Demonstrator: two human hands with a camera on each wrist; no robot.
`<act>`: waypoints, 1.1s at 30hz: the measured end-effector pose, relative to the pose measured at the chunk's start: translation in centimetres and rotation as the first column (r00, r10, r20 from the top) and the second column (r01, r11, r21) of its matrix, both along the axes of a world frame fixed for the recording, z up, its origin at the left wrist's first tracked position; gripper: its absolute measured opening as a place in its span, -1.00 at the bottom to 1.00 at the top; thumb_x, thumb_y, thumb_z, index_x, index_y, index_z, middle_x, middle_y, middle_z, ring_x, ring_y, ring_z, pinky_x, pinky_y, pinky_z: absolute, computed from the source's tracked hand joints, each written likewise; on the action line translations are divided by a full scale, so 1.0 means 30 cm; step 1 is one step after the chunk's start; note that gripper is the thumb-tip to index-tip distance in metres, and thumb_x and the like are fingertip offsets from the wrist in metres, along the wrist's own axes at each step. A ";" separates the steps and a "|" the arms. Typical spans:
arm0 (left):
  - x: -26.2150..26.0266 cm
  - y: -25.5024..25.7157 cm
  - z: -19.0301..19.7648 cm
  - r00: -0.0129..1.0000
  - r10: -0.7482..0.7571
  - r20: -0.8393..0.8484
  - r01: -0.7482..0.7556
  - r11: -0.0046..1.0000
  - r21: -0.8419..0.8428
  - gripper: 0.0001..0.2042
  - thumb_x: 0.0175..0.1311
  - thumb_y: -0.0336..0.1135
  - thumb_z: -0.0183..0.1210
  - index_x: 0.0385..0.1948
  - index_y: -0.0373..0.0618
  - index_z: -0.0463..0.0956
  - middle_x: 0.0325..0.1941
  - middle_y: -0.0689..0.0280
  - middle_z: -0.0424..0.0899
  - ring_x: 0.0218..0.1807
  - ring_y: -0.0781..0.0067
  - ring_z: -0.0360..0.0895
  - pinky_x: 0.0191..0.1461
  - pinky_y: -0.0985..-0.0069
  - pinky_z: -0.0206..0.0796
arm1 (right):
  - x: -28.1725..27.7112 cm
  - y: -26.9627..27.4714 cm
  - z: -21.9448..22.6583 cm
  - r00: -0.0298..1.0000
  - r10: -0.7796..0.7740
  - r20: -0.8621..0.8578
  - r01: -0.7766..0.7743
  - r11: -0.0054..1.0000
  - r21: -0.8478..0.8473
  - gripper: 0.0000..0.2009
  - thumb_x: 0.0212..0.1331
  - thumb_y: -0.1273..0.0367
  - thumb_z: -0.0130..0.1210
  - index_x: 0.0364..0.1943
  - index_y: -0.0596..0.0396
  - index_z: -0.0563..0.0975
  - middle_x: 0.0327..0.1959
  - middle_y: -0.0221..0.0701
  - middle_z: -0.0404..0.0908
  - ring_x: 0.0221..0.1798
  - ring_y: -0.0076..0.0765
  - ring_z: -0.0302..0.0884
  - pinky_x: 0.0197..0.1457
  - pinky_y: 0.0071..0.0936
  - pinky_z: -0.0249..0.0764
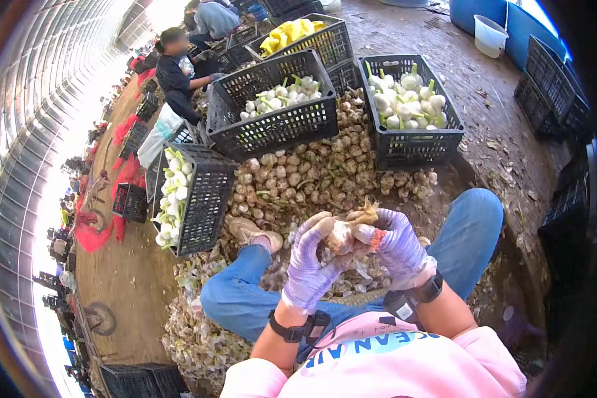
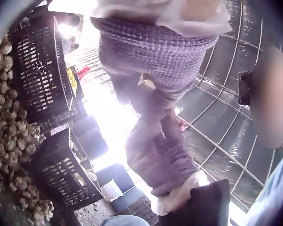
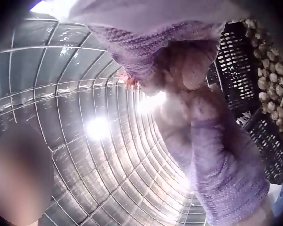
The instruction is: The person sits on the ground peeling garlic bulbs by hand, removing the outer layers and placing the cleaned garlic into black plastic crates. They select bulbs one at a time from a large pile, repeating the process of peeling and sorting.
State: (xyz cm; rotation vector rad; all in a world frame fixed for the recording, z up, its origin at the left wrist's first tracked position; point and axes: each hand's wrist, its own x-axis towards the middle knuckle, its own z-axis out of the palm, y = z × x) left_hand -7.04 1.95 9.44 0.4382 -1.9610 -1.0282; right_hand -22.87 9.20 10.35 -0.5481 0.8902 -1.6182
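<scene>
In the head view both hands, in purple knit gloves, meet above my lap around one garlic bulb (image 1: 341, 233) with a dry root tuft. My left hand (image 1: 312, 255) cups the bulb from the left, fingers curled round it. My right hand (image 1: 393, 240) grips it from the right, thumb on the root end. In the left wrist view the left glove (image 2: 151, 47) fills the top and the right glove (image 2: 158, 150) sits below it. The right wrist view shows the right glove (image 3: 146, 42) and the left glove (image 3: 226, 160) pressed together; the bulb is barely visible there.
A heap of unpeeled garlic (image 1: 312, 176) lies on the ground ahead. Black crates (image 1: 275, 106) (image 1: 411, 109) (image 1: 189, 199) hold cleaned white bulbs. Garlic skins (image 1: 192, 331) litter the ground by my left knee. Another person (image 1: 179, 73) squats at the back left.
</scene>
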 end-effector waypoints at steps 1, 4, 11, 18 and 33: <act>-0.002 0.006 -0.006 1.000 -0.010 -0.023 0.012 0.996 0.083 -0.35 -0.10 -0.46 0.34 0.13 -0.08 0.26 0.14 0.17 0.35 0.13 0.21 0.37 0.16 0.32 0.26 | -0.008 0.005 0.002 1.000 0.019 -0.022 -0.019 1.000 0.013 -0.73 0.04 0.38 0.22 -0.17 0.20 0.54 -0.30 -0.41 0.60 -0.30 -0.56 0.54 -0.23 -0.60 0.49; -0.008 0.018 -0.019 0.957 -0.090 -0.276 0.257 0.705 0.661 -0.34 -0.07 -0.37 0.35 0.14 -0.12 0.25 0.10 0.22 0.38 0.12 0.31 0.36 0.15 0.38 0.26 | -0.037 0.009 -0.054 0.995 0.086 -0.051 -0.086 0.996 0.000 -0.75 0.05 0.40 0.21 -0.19 0.20 0.54 -0.30 -0.43 0.60 -0.27 -0.57 0.54 -0.19 -0.60 0.49; -0.043 0.032 -0.037 0.983 -0.043 -0.181 0.154 0.736 0.659 -0.32 -0.06 -0.37 0.34 0.16 -0.14 0.19 0.09 0.21 0.36 0.12 0.35 0.35 0.16 0.44 0.24 | -0.045 0.013 -0.120 0.996 0.072 0.055 -0.068 0.996 -0.060 -0.71 0.16 0.38 0.09 -0.04 0.18 0.46 -0.16 -0.41 0.55 -0.17 -0.58 0.49 -0.13 -0.62 0.45; -0.068 0.001 -0.094 0.990 0.037 0.134 -0.034 0.999 -0.022 -0.29 -0.11 -0.25 0.39 0.14 -0.14 0.22 0.18 0.17 0.28 0.17 0.25 0.31 0.22 0.37 0.17 | -0.075 -0.005 -0.122 1.000 0.011 0.009 -0.011 1.000 -0.001 -0.69 0.08 0.33 0.21 -0.10 0.14 0.51 -0.15 -0.42 0.58 -0.15 -0.55 0.52 -0.10 -0.53 0.48; -0.231 -0.049 -0.212 0.980 0.018 0.199 -0.189 0.408 0.893 -0.33 0.17 0.34 -0.14 0.07 -0.09 0.32 -0.17 0.29 0.54 -0.17 0.46 0.49 -0.28 0.56 0.38 | -0.185 -0.051 -0.341 0.896 -0.071 -0.438 0.080 0.997 0.002 -0.80 0.12 0.45 0.05 -0.16 0.19 0.46 -0.36 -0.44 0.48 -0.29 -0.58 0.41 -0.25 -0.57 0.38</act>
